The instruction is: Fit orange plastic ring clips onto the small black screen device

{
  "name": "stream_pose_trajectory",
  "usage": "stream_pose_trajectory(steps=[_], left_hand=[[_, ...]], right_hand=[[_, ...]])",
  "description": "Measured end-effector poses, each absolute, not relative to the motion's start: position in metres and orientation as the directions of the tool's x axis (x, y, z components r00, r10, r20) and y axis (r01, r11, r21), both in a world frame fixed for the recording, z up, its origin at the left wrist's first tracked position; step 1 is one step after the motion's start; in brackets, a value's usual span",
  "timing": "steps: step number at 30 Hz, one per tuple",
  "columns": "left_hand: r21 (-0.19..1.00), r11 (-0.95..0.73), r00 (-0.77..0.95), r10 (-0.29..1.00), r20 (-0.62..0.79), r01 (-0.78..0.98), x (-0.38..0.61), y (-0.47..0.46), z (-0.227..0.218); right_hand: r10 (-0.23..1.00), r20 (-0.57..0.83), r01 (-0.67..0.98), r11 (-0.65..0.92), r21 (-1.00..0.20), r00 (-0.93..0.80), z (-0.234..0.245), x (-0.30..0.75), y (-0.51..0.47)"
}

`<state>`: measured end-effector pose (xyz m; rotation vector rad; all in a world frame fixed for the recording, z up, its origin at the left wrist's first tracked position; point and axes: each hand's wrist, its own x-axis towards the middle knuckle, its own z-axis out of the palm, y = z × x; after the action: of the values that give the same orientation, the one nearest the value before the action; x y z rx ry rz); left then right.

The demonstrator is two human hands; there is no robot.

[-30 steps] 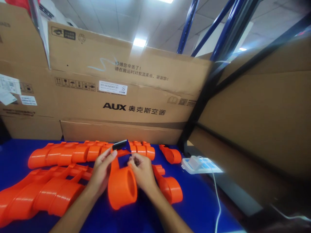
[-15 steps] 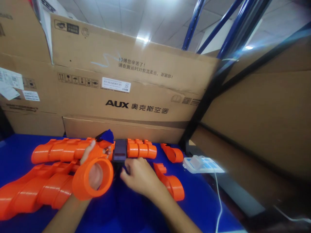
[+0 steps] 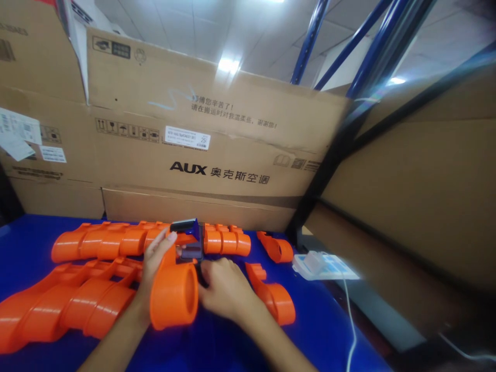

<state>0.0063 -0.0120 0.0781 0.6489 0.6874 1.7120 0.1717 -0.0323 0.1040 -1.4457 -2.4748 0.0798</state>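
Observation:
My left hand [image 3: 157,258] is closed around an orange tape dispenser [image 3: 172,297], whose round hub faces right. At its far end sits a blue piece with a dark roller [image 3: 185,226]. Close by on the right, my right hand [image 3: 222,284] has its fingers curled beside the dispenser. Something dark shows at those fingertips, too hidden to name. Behind the dispenser a dark, flat, phone-like device [image 3: 191,251] is partly covered. Two rows of similar orange dispenser bodies [image 3: 77,305] lie to the left and behind my hands.
Two single orange bodies [image 3: 275,302] lie to the right on the blue table surface [image 3: 318,320]. A white power strip [image 3: 325,265] with a cable lies at the right edge. Cardboard [image 3: 232,139] walls the back, and a dark rack post [image 3: 310,201] stands at the right.
The tape dispenser has turned, so its hub now shows side-on, and it has moved right towards my right hand. Its blue end has also shifted right, over the phone-like device.

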Motion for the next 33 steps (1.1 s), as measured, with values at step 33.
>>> stream_pose_trajectory(steps=[33], left_hand=[[0.934,-0.188,0.008,0.98,0.2,-0.304,0.021,-0.011,0.064]], right_hand=[[0.569,0.733,0.615,0.743,-0.264,-0.373,0.086,0.186,-0.009]])
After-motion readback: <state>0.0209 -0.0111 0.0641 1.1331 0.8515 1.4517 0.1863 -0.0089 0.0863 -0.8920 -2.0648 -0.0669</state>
